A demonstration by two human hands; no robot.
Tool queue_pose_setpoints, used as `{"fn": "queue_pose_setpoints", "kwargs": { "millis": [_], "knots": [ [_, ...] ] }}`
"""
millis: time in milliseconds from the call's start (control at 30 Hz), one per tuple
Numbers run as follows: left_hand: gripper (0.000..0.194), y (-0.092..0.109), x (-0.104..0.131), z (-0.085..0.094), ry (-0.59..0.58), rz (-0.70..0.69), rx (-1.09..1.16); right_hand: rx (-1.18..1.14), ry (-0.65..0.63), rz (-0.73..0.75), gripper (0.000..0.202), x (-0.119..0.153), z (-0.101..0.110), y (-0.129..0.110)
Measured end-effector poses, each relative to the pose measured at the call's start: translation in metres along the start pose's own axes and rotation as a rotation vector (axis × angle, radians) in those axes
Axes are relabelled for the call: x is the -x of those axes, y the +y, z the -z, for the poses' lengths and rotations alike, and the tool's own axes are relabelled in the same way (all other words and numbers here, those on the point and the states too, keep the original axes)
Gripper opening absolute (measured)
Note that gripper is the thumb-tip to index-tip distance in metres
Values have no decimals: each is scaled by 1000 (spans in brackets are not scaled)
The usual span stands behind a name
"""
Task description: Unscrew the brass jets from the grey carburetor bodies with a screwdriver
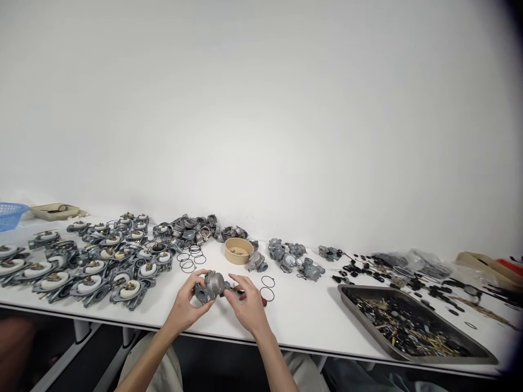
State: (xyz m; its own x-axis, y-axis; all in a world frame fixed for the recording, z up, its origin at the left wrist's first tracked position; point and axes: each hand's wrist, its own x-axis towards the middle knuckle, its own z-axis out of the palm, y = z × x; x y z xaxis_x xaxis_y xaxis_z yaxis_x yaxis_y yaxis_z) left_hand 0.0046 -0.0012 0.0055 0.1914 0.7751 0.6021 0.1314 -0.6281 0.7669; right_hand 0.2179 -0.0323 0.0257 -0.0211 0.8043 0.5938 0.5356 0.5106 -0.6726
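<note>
Far to the left of both hands I see a blue plastic lattice basket (12,215) and a shallow beige tray (55,211). Nearer, left of the left grip (191,306), many grey metal bodies with curved white inserts (93,267) crowd the white worktop (163,305). Beyond that grip lie thin black rings (192,260) and a heap of grey metal castings (192,230). My left grip holds a rounded grey metal housing (214,284) by its left end, just above the worktop. My right grip (248,306) is narrow at the housing's right end; I cannot tell whether it pinches anything. A round tan bowl (239,261) sits beyond the hands. Just right of the right grip are two thin black rings (267,287); farther right, a rectangular steel tray (363,325) holds small black and brass-coloured parts (408,324).
</note>
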Motion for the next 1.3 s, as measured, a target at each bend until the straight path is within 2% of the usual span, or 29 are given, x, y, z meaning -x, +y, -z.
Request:
{"fn": "queue_pose_setpoints", "kwargs": {
  "millis": [133, 233, 333, 433, 500, 600, 733, 833, 967, 1067, 1300],
  "knots": [
    [36, -5, -2, 1, 34, 69, 122, 335, 100, -9, 30, 13, 25, 29],
    [49, -12, -8, 5, 71, 243, 331, 515, 59, -71, 28, 28, 39, 53],
    [50, -15, -13, 10, 112, 446, 578, 545, 28, -103, 25, 35, 41, 63],
    [44, -13, -14, 13, 161, 509, 629, 470, 47, -96, 23, 32, 39, 63],
    [45, -10, -13, 13, 203, 459, 514, 358, 80, -96, 20, 30, 40, 61],
    [53, -7, -9, 10, 238, 267, 187, 41, 157, -182, 25, 30, 45, 59],
    [51, -1, -1, 6, 118, 7, -200, -443, 177, -315, 40, 36, 56, 60],
    [51, 2, 7, 2, 23, -151, -346, -584, 176, -287, 38, 41, 62, 62],
    [60, 3, 14, -3, -80, -171, -441, -610, 142, -289, 36, 43, 62, 62],
    [57, 2, 16, -5, -156, -163, -459, -612, 128, -288, 34, 43, 60, 63],
    [53, 2, 16, -6, -209, -149, -476, -638, 103, -288, 31, 43, 60, 65]
  ]
}}
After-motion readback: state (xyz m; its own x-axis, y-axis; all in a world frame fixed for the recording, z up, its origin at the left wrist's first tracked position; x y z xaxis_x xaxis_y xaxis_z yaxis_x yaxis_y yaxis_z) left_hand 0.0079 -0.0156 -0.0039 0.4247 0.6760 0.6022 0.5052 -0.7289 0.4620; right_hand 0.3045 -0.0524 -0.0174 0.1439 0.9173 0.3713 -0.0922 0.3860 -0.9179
